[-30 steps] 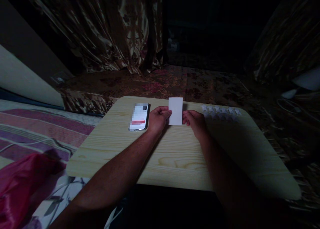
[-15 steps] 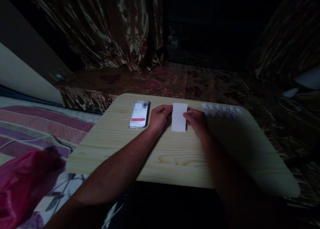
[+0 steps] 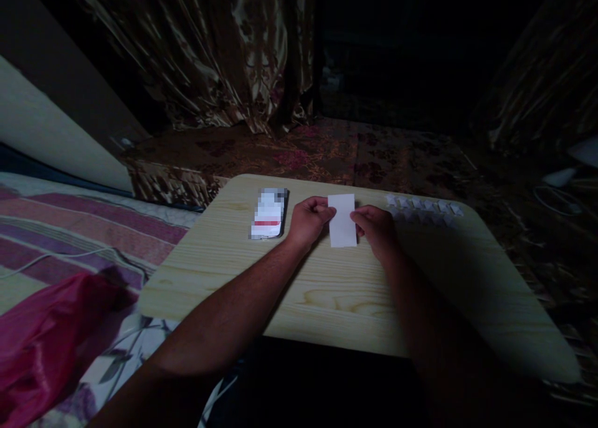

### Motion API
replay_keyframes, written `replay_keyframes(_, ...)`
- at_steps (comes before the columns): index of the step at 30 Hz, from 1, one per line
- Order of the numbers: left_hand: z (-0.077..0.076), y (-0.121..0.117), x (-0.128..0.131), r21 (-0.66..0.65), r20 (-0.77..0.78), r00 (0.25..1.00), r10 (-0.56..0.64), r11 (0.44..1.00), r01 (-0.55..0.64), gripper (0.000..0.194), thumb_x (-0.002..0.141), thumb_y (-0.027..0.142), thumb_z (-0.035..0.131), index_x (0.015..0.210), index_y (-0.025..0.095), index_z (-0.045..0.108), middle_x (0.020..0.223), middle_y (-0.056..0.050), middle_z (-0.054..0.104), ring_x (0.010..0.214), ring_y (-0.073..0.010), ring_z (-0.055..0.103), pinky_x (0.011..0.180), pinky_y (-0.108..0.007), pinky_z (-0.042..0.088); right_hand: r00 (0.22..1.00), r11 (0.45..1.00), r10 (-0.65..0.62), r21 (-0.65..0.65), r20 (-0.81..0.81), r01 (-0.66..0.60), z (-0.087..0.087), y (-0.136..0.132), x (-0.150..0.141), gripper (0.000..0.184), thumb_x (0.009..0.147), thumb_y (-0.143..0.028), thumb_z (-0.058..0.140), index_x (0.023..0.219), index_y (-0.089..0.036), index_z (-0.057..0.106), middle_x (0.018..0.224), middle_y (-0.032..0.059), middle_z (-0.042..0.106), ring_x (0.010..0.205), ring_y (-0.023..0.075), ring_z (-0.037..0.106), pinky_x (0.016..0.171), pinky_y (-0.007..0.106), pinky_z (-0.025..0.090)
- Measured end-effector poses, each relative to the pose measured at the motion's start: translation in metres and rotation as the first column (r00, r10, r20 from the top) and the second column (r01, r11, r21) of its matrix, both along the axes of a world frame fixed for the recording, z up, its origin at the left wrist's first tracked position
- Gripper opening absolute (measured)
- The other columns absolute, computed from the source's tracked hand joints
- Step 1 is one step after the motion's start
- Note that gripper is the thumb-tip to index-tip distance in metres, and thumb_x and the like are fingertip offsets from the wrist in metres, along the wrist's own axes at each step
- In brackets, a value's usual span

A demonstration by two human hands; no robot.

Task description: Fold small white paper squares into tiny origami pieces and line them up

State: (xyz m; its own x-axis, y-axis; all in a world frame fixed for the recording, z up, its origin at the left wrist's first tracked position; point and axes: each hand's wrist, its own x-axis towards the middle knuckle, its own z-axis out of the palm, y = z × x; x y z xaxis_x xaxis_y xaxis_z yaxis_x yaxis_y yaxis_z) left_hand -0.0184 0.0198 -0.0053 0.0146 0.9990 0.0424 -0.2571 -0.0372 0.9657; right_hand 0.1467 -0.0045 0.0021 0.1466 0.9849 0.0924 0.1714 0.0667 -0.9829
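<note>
A small white rectangle of paper is held upright above the wooden table, its long sides running away from me. My left hand pinches its left edge, the thumb on top and the fingers behind. On the right edge, my right hand grips the paper the same way, thumb over the front. To the left of my left hand lies a phone with a lit, blurred screen. Beyond my right hand sit several small folded white paper pieces in two rows.
The pale wooden table has rounded corners. A bed with a striped cover and a pink cloth or bag is at the left. Shiny patterned curtains hang behind. At the dark right side is a white cable.
My left thumb has come over onto the paper's left edge, where it was beside it before. The whole view has shifted slightly, so everything appears further right.
</note>
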Motion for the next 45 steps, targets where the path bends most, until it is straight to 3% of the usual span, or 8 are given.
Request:
replay_keyframes(7, 0.007, -0.002, -0.001, 0.036, -0.051, 0.985, 0.163, 0.986, -0.161, 0.049, 0.065, 0.021, 0.073, 0.11, 0.018, 0.052, 0.063, 0.004, 0.059, 0.049, -0.0114, 0.058, 0.047, -0.02, 0.041, 0.992, 0.992, 0.124, -0.031, -0.025, -0.125, 0.0, 0.001, 0.003, 0.023, 0.071, -0.037, 0.067, 0.08, -0.016, 0.064, 0.059, 0.0003, 0.066, 0.046, 0.0109, 0.053, 0.043, 0.022, 0.038)
replay_keyframes(11, 0.009, -0.005, 0.0, -0.022, -0.042, 0.996, 0.081, 0.996, -0.082, 0.056, 0.063, 0.022, 0.074, 0.113, 0.019, 0.05, 0.078, -0.001, 0.066, 0.05, -0.0108, 0.06, 0.048, -0.021, 0.043, 0.998, 1.0, -0.011, 0.014, -0.06, 0.012, -0.005, 0.005, 0.005, 0.019, 0.07, -0.035, 0.066, 0.07, -0.018, 0.059, 0.052, -0.002, 0.06, 0.043, 0.0105, 0.052, 0.042, 0.022, 0.039)
replay_keyframes(14, 0.008, -0.006, 0.0, -0.034, -0.047, 0.999, -0.009, 0.999, 0.007, 0.043, 0.068, 0.03, 0.072, 0.107, 0.017, 0.058, 0.08, -0.004, 0.068, 0.053, -0.0113, 0.059, 0.049, -0.022, 0.043, 0.985, 0.992, -0.115, 0.036, -0.127, 0.12, -0.006, 0.008, 0.008, 0.018, 0.068, -0.034, 0.067, 0.069, -0.019, 0.058, 0.05, -0.0043, 0.057, 0.041, 0.0098, 0.049, 0.041, 0.022, 0.038)
replay_keyframes(17, 0.007, -0.004, -0.002, 0.007, -0.052, 0.999, 0.013, 1.0, -0.013, 0.032, 0.075, 0.04, 0.064, 0.093, 0.015, 0.068, 0.081, -0.005, 0.069, 0.065, -0.0135, 0.061, 0.054, -0.022, 0.044, 0.98, 0.987, -0.148, 0.044, -0.132, 0.155, -0.004, 0.009, 0.011, 0.019, 0.067, -0.035, 0.068, 0.074, -0.018, 0.064, 0.055, -0.0037, 0.059, 0.042, 0.0096, 0.047, 0.039, 0.023, 0.035)
replay_keyframes(26, -0.001, -0.006, 0.0, -0.04, -0.161, 0.967, -0.196, 0.981, 0.192, 0.035, 0.061, 0.036, 0.078, 0.087, 0.012, 0.072, 0.073, -0.005, 0.069, 0.057, -0.0128, 0.058, 0.053, -0.024, 0.042, 1.0, 0.999, 0.025, 0.022, 0.016, -0.025, -0.001, 0.001, 0.006, 0.027, 0.069, -0.039, 0.07, 0.082, -0.016, 0.071, 0.059, -0.0008, 0.063, 0.047, 0.0112, 0.05, 0.042, 0.024, 0.036)
replay_keyframes(31, 0.0, -0.007, 0.001, -0.042, -0.135, 0.981, -0.141, 0.99, 0.136, 0.036, 0.06, 0.033, 0.079, 0.089, 0.014, 0.071, 0.071, -0.003, 0.069, 0.053, -0.0123, 0.058, 0.05, -0.023, 0.042, 0.979, 0.997, 0.047, 0.065, -0.2, -0.035, -0.002, 0.004, 0.006, 0.026, 0.073, -0.04, 0.068, 0.084, -0.016, 0.069, 0.056, -0.0015, 0.059, 0.047, 0.0106, 0.049, 0.043, 0.023, 0.036)
replay_keyframes(36, 0.002, -0.006, 0.001, -0.035, -0.057, 0.996, -0.068, 0.997, 0.066, 0.033, 0.061, 0.032, 0.079, 0.087, 0.014, 0.07, 0.072, -0.003, 0.069, 0.056, -0.0132, 0.06, 0.051, -0.024, 0.044, 0.894, 0.986, 0.168, 0.088, -0.415, -0.145, 0.002, 0.001, 0.007, 0.024, 0.077, -0.038, 0.065, 0.086, -0.016, 0.068, 0.067, 0.002, 0.064, 0.058, 0.013, 0.058, 0.048, 0.024, 0.042)
replay_keyframes(45, 0.003, -0.007, 0.002, -0.006, -0.12, 0.993, -0.024, 1.0, 0.024, 0.034, 0.061, 0.034, 0.079, 0.087, 0.014, 0.071, 0.069, -0.002, 0.068, 0.056, -0.012, 0.058, 0.052, -0.023, 0.043, 0.937, 0.985, 0.175, 0.058, -0.302, -0.165, -0.003, 0.0, 0.003, 0.029, 0.07, -0.038, 0.073, 0.089, -0.017, 0.067, 0.073, 0.0019, 0.067, 0.061, 0.0134, 0.059, 0.054, 0.025, 0.045)
